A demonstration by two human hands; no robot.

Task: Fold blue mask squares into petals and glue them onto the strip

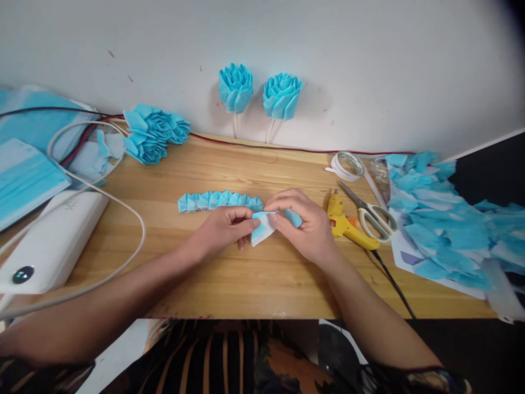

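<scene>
A person's left hand [229,225] and right hand [305,221] pinch a small folded blue-and-white piece [261,230] between thumbs and fingers, midway between the front and back edges of a wooden table [246,284]. A pleated blue strip [211,201] lies just behind the left hand. Blue flowers [236,87] on sticks rise at the back edge; a yellow glue gun [337,213] lies right of the right hand.

"What sort of place is it?"
"A craft corner — a wooden desk [164,180] against a white wall [164,44]. Glue gun [345,229], scissors [361,204] and tape [338,169] lie near blue scraps [443,230]; handmade-looking flowers [235,87] stand behind."
"Home or workshop?"
"Cannot be told."
</scene>
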